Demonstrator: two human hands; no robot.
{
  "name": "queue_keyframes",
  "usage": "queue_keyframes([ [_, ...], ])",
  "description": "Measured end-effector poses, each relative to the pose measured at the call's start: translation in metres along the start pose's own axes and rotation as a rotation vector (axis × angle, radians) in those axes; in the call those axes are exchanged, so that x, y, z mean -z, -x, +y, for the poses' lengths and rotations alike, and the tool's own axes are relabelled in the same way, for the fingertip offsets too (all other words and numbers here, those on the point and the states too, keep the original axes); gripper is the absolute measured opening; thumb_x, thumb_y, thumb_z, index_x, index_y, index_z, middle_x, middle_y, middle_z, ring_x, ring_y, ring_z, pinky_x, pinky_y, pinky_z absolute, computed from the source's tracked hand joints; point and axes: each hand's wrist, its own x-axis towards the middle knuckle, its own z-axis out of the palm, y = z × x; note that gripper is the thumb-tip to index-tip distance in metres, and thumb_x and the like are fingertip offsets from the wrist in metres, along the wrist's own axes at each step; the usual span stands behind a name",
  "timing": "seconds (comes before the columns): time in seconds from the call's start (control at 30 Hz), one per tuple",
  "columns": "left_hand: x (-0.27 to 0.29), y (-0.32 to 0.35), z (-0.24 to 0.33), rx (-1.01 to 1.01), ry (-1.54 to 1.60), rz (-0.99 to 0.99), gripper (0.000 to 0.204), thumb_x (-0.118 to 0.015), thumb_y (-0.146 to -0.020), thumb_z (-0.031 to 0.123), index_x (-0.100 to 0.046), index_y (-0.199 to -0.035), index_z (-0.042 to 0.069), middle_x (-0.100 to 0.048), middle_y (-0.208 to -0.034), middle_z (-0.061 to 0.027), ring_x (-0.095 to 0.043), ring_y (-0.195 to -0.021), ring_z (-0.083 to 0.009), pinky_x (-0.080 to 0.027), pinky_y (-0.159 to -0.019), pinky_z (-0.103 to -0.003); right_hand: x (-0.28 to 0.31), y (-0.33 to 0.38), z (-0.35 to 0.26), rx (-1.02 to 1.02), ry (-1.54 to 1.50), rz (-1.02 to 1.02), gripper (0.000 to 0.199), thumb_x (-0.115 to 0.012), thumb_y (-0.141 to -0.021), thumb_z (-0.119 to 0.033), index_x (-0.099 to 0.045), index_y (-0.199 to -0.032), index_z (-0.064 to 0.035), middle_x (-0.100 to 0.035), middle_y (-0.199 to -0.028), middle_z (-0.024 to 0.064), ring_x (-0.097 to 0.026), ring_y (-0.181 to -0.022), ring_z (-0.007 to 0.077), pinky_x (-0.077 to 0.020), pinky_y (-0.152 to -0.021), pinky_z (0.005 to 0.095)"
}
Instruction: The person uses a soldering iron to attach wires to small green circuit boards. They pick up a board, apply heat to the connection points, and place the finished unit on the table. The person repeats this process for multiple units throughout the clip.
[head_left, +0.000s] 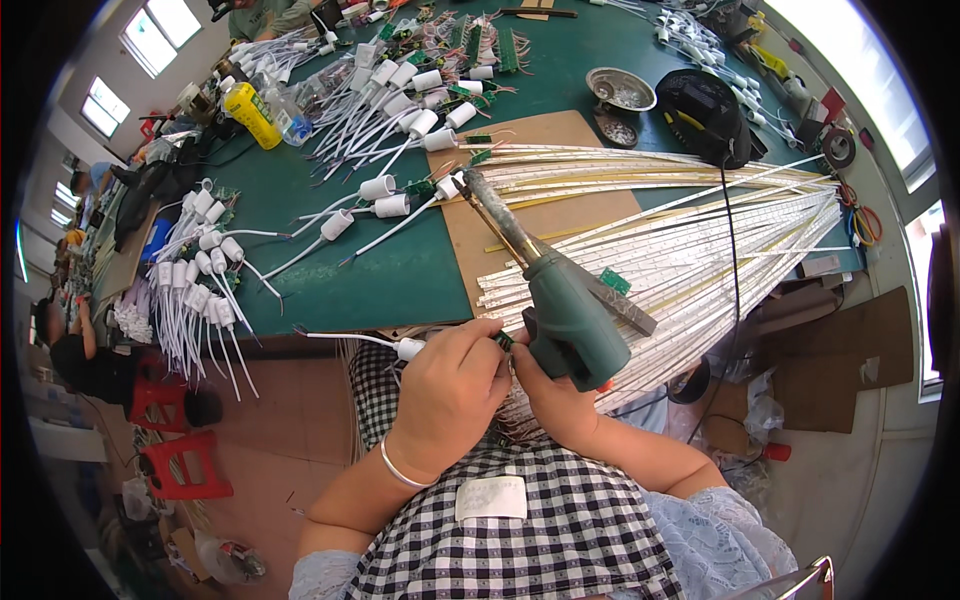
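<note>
My left hand (455, 385) is closed by the table's near edge, fingers pinched over a white lamp cap (410, 348) whose white cable sticks out to the left. A small green circuit board (504, 341) shows between the fingertips of both hands. My right hand (555, 398) is closed too, its fingertips at that board. Just over the right hand stands a green soldering gun (575, 310), its metal tip pointing up and left; whether the hand bears its weight I cannot tell. Many LED strips (680, 265) fan out behind and beside the gun.
White lamp caps with cables lie in heaps at the left (205, 265) and far middle. A metal bowl (620, 90) and a black cap (700, 112) sit at the back. A black cord (735, 270) crosses the strips. Red stools (187, 465) stand left; people sit beyond.
</note>
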Motion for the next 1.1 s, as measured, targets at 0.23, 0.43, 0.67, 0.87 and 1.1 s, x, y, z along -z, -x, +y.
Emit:
queue_keyframes([
  [0.23, 0.008, -0.004, 0.007, -0.088, -0.129, 0.011, 0.020, -0.070, -0.063, -0.003, -0.063, -0.081, 0.002, -0.059, -0.082, -0.0079, -0.059, -0.071, -0.0262, -0.049, -0.063, -0.035, 0.000, -0.004, -0.009, -0.038, -0.052, 0.043, 0.009, -0.064, -0.081, -0.004, -0.064, -0.090, -0.0031, -0.062, -0.080, 0.0057, -0.060, -0.068, 0.0167, -0.0470, -0.062, 0.0284],
  [0.43, 0.008, 0.007, -0.002, -0.172, -0.116, 0.027, 0.022, -0.071, -0.063, -0.003, -0.064, -0.083, 0.002, -0.056, -0.077, -0.0066, -0.057, -0.067, -0.0239, -0.048, -0.058, -0.033, 0.001, -0.005, -0.006, -0.037, -0.028, 0.029, 0.009, -0.064, -0.080, -0.004, -0.064, -0.089, -0.0030, -0.062, -0.079, 0.0055, -0.061, -0.067, 0.0161, -0.0465, -0.061, 0.0285],
  [0.67, 0.011, 0.001, -0.006, -0.251, -0.129, 0.020, 0.022, -0.071, -0.062, -0.003, -0.064, -0.083, 0.002, -0.054, -0.075, -0.0064, -0.055, -0.063, -0.0225, -0.046, -0.054, -0.032, 0.001, -0.004, -0.005, -0.018, -0.014, 0.042, 0.009, -0.065, -0.080, -0.004, -0.064, -0.089, -0.0030, -0.063, -0.078, 0.0051, -0.061, -0.067, 0.0147, -0.0466, -0.060, 0.0283],
  [0.87, 0.004, 0.002, -0.014, -0.338, -0.094, 0.064, 0.020, -0.069, -0.063, -0.001, -0.064, -0.082, 0.001, -0.051, -0.074, -0.0063, -0.053, -0.061, -0.0221, -0.044, -0.052, -0.032, 0.001, -0.003, -0.008, -0.110, -0.117, 0.034, 0.010, -0.066, -0.081, -0.004, -0.064, -0.090, -0.0023, -0.064, -0.079, 0.0041, -0.061, -0.068, 0.0121, -0.0470, -0.061, 0.0269],
  [1.1, 0.001, 0.002, -0.017, -0.360, -0.093, 0.084, 0.020, -0.069, -0.062, -0.001, -0.064, -0.081, 0.001, -0.052, -0.073, -0.0063, -0.053, -0.060, -0.0221, -0.044, -0.052, -0.032, 0.001, -0.002, -0.007, -0.134, -0.158, 0.045, 0.010, -0.066, -0.080, -0.004, -0.064, -0.090, -0.0019, -0.064, -0.078, 0.0042, -0.061, -0.068, 0.0115, -0.0468, -0.061, 0.0262],
])
